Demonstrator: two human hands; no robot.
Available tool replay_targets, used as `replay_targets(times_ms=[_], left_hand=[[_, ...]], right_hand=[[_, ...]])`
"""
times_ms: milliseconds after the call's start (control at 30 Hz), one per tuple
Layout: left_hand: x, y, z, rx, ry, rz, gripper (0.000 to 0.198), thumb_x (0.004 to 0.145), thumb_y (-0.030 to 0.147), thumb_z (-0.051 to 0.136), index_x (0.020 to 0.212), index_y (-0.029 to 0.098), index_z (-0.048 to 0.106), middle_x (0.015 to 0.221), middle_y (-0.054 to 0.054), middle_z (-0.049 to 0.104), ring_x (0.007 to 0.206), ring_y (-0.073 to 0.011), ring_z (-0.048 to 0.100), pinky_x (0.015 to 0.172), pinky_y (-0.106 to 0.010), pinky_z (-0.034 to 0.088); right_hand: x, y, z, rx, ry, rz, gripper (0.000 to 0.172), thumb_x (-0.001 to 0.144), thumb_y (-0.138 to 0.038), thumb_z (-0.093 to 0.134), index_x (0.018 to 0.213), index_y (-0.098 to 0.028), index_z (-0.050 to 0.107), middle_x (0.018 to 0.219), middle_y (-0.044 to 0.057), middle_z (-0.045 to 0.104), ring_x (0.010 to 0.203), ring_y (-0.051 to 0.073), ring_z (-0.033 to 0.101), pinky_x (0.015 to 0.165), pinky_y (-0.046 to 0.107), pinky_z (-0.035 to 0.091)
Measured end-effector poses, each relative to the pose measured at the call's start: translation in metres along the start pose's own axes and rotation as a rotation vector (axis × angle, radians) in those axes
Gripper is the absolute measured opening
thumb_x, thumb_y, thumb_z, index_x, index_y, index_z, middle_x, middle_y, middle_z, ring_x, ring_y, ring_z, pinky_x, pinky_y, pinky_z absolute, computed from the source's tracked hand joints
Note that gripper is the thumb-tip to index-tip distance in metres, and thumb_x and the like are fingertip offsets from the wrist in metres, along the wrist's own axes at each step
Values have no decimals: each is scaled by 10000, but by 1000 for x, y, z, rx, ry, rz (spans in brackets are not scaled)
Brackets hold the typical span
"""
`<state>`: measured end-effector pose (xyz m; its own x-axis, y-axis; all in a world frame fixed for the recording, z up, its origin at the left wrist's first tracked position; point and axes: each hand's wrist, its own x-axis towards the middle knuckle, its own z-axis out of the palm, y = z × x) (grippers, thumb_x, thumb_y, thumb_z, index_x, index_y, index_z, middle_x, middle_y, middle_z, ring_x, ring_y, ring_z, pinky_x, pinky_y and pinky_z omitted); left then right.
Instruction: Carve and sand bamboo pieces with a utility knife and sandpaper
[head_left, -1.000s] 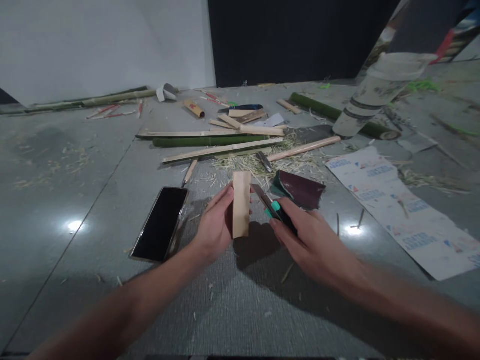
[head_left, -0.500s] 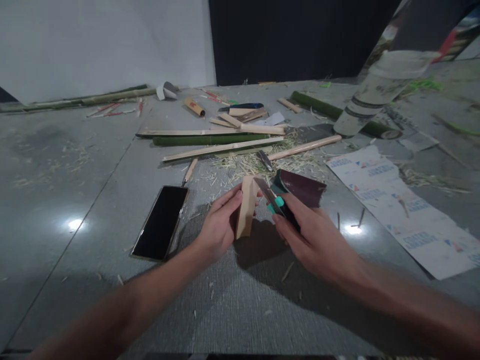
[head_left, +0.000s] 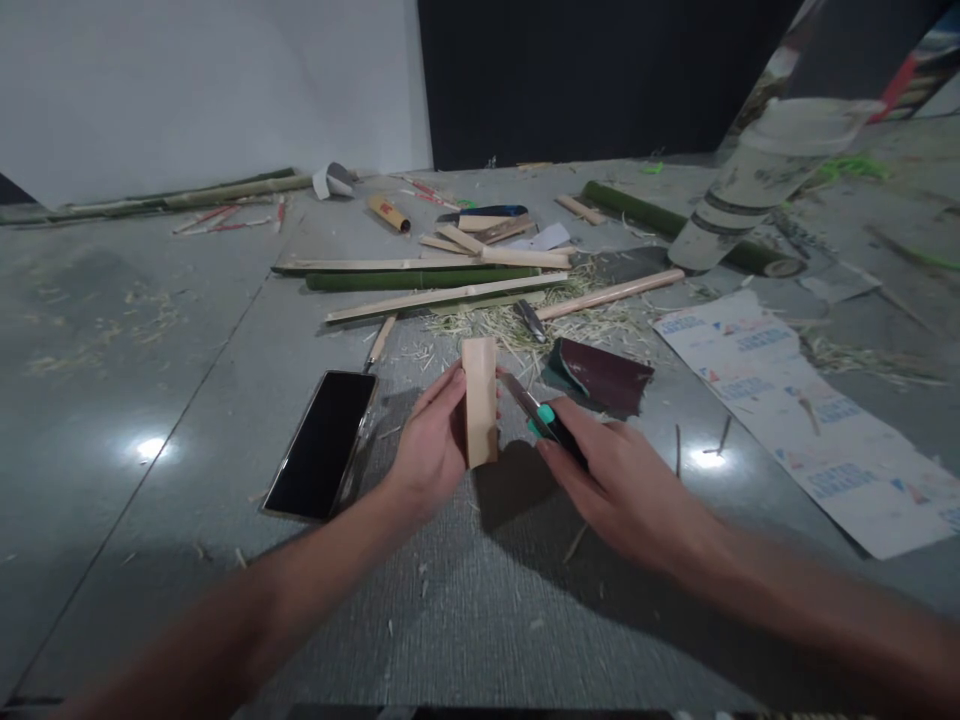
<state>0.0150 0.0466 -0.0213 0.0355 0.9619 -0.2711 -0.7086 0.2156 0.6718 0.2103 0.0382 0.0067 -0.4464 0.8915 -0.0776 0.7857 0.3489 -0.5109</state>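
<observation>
My left hand (head_left: 435, 435) is closed around a short, pale piece of split bamboo (head_left: 481, 405), held nearly upright with its broad face toward me. Some fingertips show past the piece's right edge. In my right hand (head_left: 622, 470) is a utility knife (head_left: 551, 425) with a black handle and turquoise parts. Its blade points up and left, close to the right edge of the bamboo; whether it touches cannot be made out. Behind the knife lies a curled sheet of dark red sandpaper (head_left: 604, 375) with a green back.
A phone (head_left: 321, 445) lies left of my hands. Beyond are a hammer (head_left: 607, 296), bamboo strips (head_left: 442, 300), shavings (head_left: 480, 335) and a small wooden-handled tool (head_left: 381, 340). At right, a tall paper cup (head_left: 739, 190) stands near a green bamboo pole (head_left: 637, 212) and printed paper (head_left: 810, 420).
The bamboo piece has shifted slightly left and turned more of its broad face toward me. The knife has moved a little left and down, and its blade now sits lower along the piece.
</observation>
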Motion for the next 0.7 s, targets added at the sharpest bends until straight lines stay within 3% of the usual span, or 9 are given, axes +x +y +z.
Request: replay_targets(times_ms=[167, 467, 700], left_hand=[[0, 1, 3, -43, 4, 18, 170, 1043, 222, 619, 1153, 152, 729, 1039, -72, 793, 789, -139, 714, 736, -249, 605], [0, 4, 3, 0, -13, 35, 187, 1048, 239, 602, 1145, 153, 737, 1024, -65, 789, 700, -143, 701, 668, -258, 597], [2, 1, 1, -41, -7, 32, 210, 1073, 213, 562, 1153, 142, 743, 1021, -72, 784, 755, -143, 717, 677, -251, 594]], right_hand=[[-1, 0, 0, 4, -29, 5, 127, 1052, -339, 383, 1006, -241, 449, 731, 35, 624, 637, 235, 592, 607, 350, 237], [-2, -1, 2, 12, -39, -9, 126, 1051, -327, 388, 1028, -236, 472, 753, 50, 667, 652, 246, 631, 601, 348, 256], [-4, -2, 3, -1, -87, 8, 127, 1045, -338, 383, 1033, -240, 462, 724, 40, 635, 634, 242, 608, 596, 347, 236]])
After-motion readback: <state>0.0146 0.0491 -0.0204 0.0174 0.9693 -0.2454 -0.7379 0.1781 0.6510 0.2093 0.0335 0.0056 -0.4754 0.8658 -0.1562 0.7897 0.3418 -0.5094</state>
